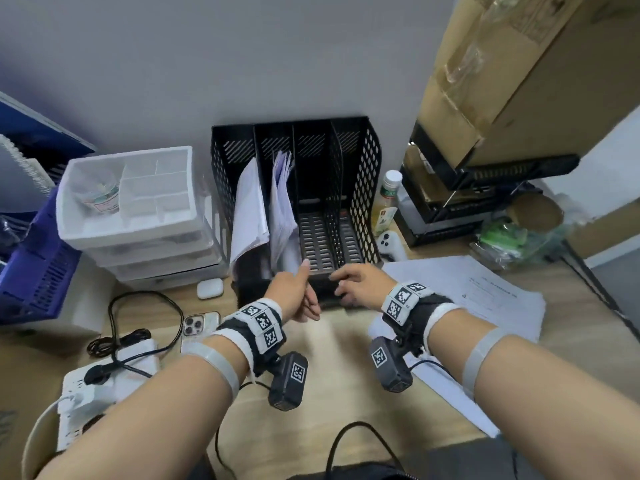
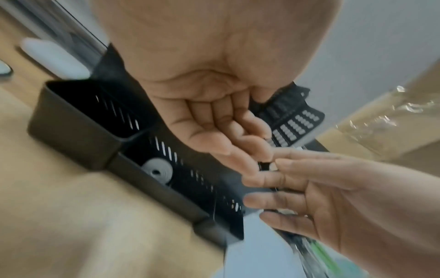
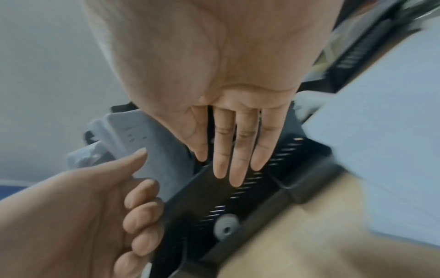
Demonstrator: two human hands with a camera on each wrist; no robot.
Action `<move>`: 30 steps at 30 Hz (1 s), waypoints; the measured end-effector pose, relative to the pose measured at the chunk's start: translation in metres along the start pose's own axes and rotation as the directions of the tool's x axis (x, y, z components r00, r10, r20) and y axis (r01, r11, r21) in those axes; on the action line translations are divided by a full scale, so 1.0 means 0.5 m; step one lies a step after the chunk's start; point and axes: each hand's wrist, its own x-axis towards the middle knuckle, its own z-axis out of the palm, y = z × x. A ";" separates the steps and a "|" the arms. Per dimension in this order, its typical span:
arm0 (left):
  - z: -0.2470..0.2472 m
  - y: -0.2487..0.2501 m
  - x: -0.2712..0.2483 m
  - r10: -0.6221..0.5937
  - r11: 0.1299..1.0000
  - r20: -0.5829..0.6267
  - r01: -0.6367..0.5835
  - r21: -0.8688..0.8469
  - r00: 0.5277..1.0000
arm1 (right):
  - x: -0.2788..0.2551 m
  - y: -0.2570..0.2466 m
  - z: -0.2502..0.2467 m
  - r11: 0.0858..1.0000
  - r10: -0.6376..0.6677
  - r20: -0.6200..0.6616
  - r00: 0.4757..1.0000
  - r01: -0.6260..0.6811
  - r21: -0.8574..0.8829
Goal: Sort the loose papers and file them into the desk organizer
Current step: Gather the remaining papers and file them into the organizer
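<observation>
The black mesh desk organizer (image 1: 367, 188) stands against the wall with four upright slots. White papers lean in its leftmost slot (image 1: 249, 209) and in the second slot (image 1: 282, 209); the two right slots hold none. Loose sheets (image 1: 485, 292) lie flat on the desk to the right. My left hand (image 1: 298, 292) hovers at the organizer's front lip, thumb up and fingers loosely curled, holding nothing. My right hand (image 1: 360, 284) reaches over the front lip with straight fingers (image 3: 238, 150) above the slotted floor (image 3: 214, 197). The two hands nearly touch.
Stacked white trays (image 1: 138, 202) and a blue crate (image 1: 38, 271) sit left of the organizer. An earbuds case (image 1: 209, 288), a phone (image 1: 199, 322) and a power strip with cables (image 1: 104, 375) lie front left. A bottle (image 1: 388, 199), a white controller (image 1: 391, 242) and cardboard boxes (image 1: 519, 81) crowd the right.
</observation>
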 end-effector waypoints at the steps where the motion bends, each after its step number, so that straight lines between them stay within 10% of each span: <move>1: 0.022 -0.010 0.003 0.004 0.999 0.060 -0.006 0.039 0.998 | -0.020 0.029 -0.011 0.998 0.052 -0.029 0.998 -0.053 -0.017; 9: 0.210 -0.117 0.041 -0.003 0.931 0.311 -0.111 0.348 0.950 | -0.191 0.322 -0.105 0.863 0.400 -0.257 0.880 -0.456 -0.217; 14: 0.283 -0.129 0.064 -0.041 0.880 0.244 -0.081 0.469 0.969 | -0.238 0.453 -0.174 0.689 0.568 -0.474 0.673 -0.704 -0.173; 24: 0.380 -0.105 0.132 -0.122 0.863 -0.012 0.112 0.493 0.992 | -0.214 0.545 -0.224 0.579 0.736 -0.546 0.399 -0.789 0.204; 30: 0.388 -0.127 0.121 -0.063 0.895 0.060 0.030 0.446 0.996 | -0.231 0.571 -0.247 0.687 0.709 -0.486 0.511 -0.658 0.310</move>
